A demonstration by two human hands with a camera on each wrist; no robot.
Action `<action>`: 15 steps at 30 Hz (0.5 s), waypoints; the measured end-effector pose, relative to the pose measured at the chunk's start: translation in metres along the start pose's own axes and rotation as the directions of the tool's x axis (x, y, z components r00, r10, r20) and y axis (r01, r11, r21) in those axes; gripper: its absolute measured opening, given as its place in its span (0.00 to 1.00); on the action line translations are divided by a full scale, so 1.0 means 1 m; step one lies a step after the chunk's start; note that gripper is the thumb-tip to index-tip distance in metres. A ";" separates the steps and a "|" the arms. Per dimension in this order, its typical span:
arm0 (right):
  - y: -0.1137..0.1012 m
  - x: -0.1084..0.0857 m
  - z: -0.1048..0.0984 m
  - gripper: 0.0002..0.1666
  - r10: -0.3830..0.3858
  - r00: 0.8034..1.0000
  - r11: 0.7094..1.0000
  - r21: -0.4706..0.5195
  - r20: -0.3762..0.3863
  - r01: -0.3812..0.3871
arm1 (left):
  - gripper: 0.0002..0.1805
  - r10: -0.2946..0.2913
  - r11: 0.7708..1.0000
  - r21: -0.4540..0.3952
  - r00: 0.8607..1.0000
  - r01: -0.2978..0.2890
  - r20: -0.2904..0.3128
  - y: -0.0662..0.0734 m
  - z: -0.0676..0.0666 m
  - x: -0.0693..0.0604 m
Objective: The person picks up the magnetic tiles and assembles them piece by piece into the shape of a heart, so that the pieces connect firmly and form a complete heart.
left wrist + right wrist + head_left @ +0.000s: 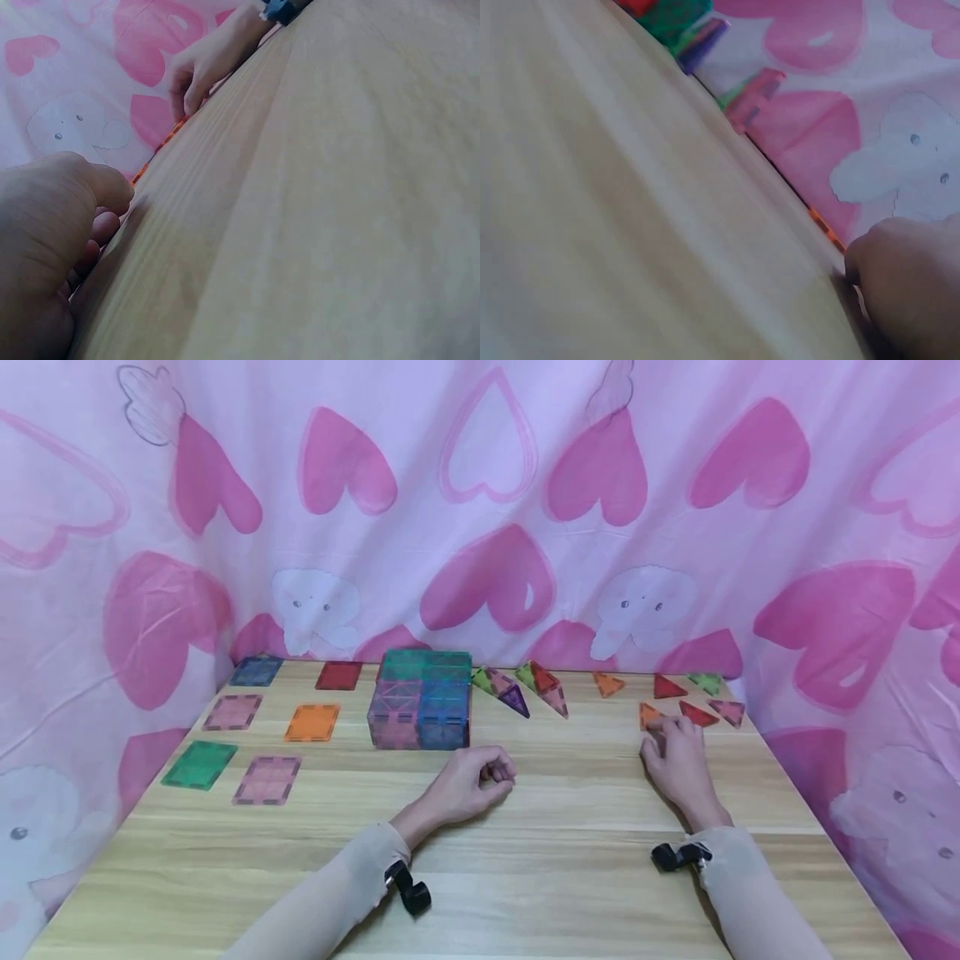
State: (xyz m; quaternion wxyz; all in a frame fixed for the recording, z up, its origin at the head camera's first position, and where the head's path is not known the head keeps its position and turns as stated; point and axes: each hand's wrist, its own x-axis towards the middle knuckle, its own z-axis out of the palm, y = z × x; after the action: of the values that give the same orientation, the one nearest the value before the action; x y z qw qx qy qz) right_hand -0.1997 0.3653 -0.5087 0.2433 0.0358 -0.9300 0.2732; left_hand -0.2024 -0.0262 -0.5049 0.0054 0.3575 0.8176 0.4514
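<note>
My left hand (467, 783) rests on the wooden table with its fingers loosely curled, holding nothing, just in front of a block of stacked see-through tiles (420, 693). At the right, my right hand (681, 768) reaches down with bent fingers and thumb and pinches the edge of an orange triangle tile (649, 715), partly covered by the fingertips. Close behind it lie a red triangle (697, 714), a pink triangle (727, 712), another red triangle (667, 687) and a green triangle (706, 682). The left wrist view shows the right hand (214, 64) low over the tabletop.
Several square tiles lie at the left, among them a green one (199, 765), a pink one (267, 779) and an orange one (312, 723). Two small groups of triangles (501, 690) (543, 687) stand right of the block. A pink patterned curtain (480, 568) hangs behind the table.
</note>
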 end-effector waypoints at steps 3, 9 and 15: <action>-0.007 -0.010 0.001 0.09 -0.074 0.997 0.997 0.016 -0.035 0.075 | 0.06 0.007 1.000 -0.003 1.000 -0.007 0.003 0.001 0.000 0.001; -0.037 -0.026 0.013 0.10 -0.215 0.976 0.974 0.078 0.016 0.213 | 0.07 0.027 1.000 0.009 1.000 -0.027 -0.014 0.001 0.000 0.001; -0.083 -0.046 0.028 0.16 -0.324 0.928 0.931 0.238 0.183 0.277 | 0.25 0.048 0.996 0.074 0.999 -0.047 -0.020 0.000 -0.001 -0.001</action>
State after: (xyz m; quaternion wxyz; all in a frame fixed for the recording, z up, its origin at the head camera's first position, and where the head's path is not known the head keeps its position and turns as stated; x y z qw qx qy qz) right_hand -0.1552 0.2765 -0.5103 0.1733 0.2337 -0.9007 0.3227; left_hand -0.2024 -0.0278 -0.5046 -0.0274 0.3717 0.8249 0.4250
